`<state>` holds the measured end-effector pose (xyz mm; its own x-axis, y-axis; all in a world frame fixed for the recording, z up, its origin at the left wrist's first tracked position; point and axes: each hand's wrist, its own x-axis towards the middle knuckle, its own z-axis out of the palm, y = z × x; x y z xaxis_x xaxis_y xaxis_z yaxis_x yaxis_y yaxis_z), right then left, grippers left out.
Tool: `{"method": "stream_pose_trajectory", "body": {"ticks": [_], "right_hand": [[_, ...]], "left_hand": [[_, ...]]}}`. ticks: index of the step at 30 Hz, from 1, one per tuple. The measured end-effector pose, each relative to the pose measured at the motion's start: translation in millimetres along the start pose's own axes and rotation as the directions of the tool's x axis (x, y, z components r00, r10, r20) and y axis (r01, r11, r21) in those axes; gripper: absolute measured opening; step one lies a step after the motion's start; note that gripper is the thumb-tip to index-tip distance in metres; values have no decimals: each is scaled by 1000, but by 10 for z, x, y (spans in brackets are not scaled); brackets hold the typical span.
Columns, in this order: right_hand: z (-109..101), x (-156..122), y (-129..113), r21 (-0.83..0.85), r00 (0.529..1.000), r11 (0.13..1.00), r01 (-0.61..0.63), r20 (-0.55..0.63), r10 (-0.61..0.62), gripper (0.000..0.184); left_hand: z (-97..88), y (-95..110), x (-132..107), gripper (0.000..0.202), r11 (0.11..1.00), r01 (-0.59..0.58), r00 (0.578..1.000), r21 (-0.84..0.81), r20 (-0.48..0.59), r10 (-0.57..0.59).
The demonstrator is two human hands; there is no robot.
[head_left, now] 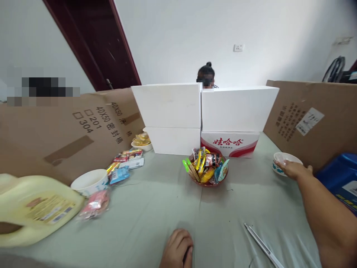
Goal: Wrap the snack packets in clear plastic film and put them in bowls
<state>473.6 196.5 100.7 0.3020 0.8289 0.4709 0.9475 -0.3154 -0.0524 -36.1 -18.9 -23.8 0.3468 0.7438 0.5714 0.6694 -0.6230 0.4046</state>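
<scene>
My right hand reaches out to the far right, and its fingers, held together, rest on the near rim of a small white patterned bowl. Whether anything else is under the fingers is hidden. My left hand lies at the bottom middle on the pale green cloth, fingers curled into a loose fist with nothing visible in it. A reddish bowl heaped with wrapped snacks stands in the middle, apart from both hands.
White boxes and a red-printed box form a wall behind, with a person's head above. Cardboard sheets stand left and right. Left: yellow jug, white bowl, loose packets. Metal tongs near right; blue container.
</scene>
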Motion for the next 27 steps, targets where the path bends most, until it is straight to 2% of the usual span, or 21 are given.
{"method": "stream_pose_trajectory", "body": {"ticks": [2, 5, 9, 10, 13, 15, 17, 19, 22, 25, 27], "right_hand": [[46, -35, -13, 6, 998, 1000, 24, 51, -24, 37], [5, -122, -132, 33, 993, 993, 109, 50, -111, 34], [-177, -474, -573, 121, 944, 938, 324, 14, -328, 35], [-237, -623, -729, 161, 919, 907, 389, -5, -394, 35], [-431, -1173, -1248, 392, 796, 709, 587, -123, -592, 34], [-541, -1544, -1598, 482, 702, 575, 661, -124, -702, 31], [-599, -1842, -1935, 542, 637, 505, 672, -75, -767, 32], [-591, -2032, -2250, 551, 644, 563, 616, 61, -763, 39], [-496, -2118, -2607, 472, 705, 734, 488, 283, -651, 45], [-420, -2054, -2697, 416, 733, 804, 425, 364, -575, 24], [-439, -2004, -2614, 396, 753, 824, 406, 365, -547, 22]], "left_hand": [[-3, 30, 13, 17, 1000, 7, 1000, 0, 12, -7], [-26, 81, 41, 16, 1000, 28, 999, -4, 32, -28], [-64, 130, 65, 15, 1000, 17, 999, -14, 39, -17], [-71, 138, 67, 15, 1000, 14, 999, -18, 42, -13], [-83, 162, 59, 14, 999, 29, 999, -20, 45, -28], [-86, 184, 51, 15, 999, 47, 998, -16, 42, -47], [-89, 209, 47, 15, 997, 76, 996, -8, 38, -75], [-94, 234, 48, 15, 994, 106, 993, -4, 42, -106], [-103, 255, 55, 15, 991, 137, 989, -9, 53, -137], [-107, 253, 59, 16, 989, 144, 988, -19, 53, -143], [-107, 244, 62, 16, 990, 139, 989, -25, 52, -137]]}}
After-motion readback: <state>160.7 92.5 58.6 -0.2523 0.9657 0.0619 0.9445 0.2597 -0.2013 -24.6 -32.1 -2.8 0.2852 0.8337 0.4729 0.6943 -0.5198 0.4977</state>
